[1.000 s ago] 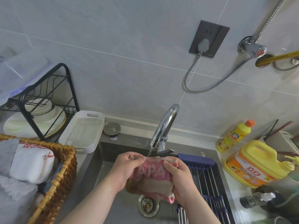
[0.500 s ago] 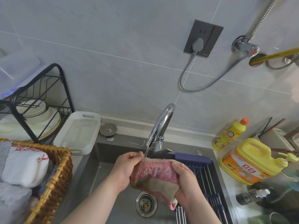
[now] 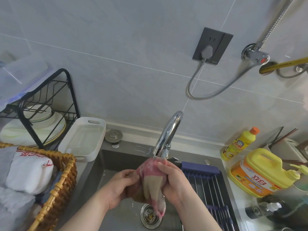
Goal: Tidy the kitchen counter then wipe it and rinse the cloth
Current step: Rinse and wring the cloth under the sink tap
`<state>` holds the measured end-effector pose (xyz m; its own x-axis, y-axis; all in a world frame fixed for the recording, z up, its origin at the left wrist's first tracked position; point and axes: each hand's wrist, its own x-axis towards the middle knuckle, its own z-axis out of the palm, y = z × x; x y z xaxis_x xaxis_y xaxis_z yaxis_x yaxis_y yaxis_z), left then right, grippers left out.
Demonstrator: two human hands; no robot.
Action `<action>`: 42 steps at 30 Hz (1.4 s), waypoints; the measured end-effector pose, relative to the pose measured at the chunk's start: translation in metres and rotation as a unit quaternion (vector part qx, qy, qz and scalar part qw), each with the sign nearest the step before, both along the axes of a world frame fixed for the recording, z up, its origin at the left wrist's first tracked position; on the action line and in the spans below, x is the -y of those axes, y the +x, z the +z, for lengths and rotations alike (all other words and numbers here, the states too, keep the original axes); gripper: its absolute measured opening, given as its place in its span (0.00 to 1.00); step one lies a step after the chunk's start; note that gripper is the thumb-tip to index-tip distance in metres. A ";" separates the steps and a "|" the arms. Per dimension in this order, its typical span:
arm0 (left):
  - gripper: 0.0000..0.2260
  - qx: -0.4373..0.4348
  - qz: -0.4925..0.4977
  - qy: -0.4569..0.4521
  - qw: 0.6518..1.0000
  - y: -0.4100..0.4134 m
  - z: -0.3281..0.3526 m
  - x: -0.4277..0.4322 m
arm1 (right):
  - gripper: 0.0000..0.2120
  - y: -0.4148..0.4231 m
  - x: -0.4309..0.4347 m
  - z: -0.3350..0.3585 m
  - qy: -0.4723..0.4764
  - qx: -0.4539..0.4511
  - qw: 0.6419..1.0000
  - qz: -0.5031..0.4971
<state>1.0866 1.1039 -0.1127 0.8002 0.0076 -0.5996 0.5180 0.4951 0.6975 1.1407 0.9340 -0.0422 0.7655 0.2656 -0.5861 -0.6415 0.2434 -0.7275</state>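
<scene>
Both hands meet over the sink (image 3: pixel 106 165), wringing a pink and beige cloth (image 3: pixel 152 182) bunched up between them. Left hand (image 3: pixel 122 186) curls its fingers into the cloth's left side, and right hand (image 3: pixel 175 182) wraps round its right side, thumb across the top. The cloth's upper end sits directly under the spout of the chrome tap (image 3: pixel 168 132), and its lower tail hangs down above the round metal drain (image 3: pixel 149 217).

To the right, a dark blue rack (image 3: pixel 205 180) with metal rods spans the sink. On the surface beyond it stand a large yellow detergent jug (image 3: pixel 260 174) and, behind it, a slim yellow bottle (image 3: pixel 238 144) with an orange cap. To the left of the sink lie a white tray (image 3: pixel 83 139), a black wire dish rack (image 3: pixel 43 105) holding plates, and a wicker basket (image 3: pixel 61 180) with folded towels. A metal sink plug (image 3: pixel 113 135) rests behind the sink's back left corner. A grey plug sits in a dark wall socket (image 3: pixel 212 45).
</scene>
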 end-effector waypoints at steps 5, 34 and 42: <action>0.09 0.002 0.083 0.044 0.996 -0.006 -0.002 -0.018 | 0.05 0.003 -0.022 -0.006 -0.186 0.143 0.967 0.101; 0.11 0.034 0.081 -0.035 0.996 0.029 0.036 0.007 | 0.41 -0.014 0.021 -0.034 0.072 -0.095 0.991 0.055; 0.24 0.024 0.090 -0.101 0.991 0.035 0.044 -0.011 | 0.34 -0.031 0.023 -0.032 0.140 -0.031 0.986 0.080</action>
<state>1.1215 1.1153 -0.0686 0.8245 0.0370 -0.5646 0.3769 0.7083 0.5968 1.1096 0.9110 -0.0742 0.6647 0.5391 -0.5173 -0.7299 0.3208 -0.6036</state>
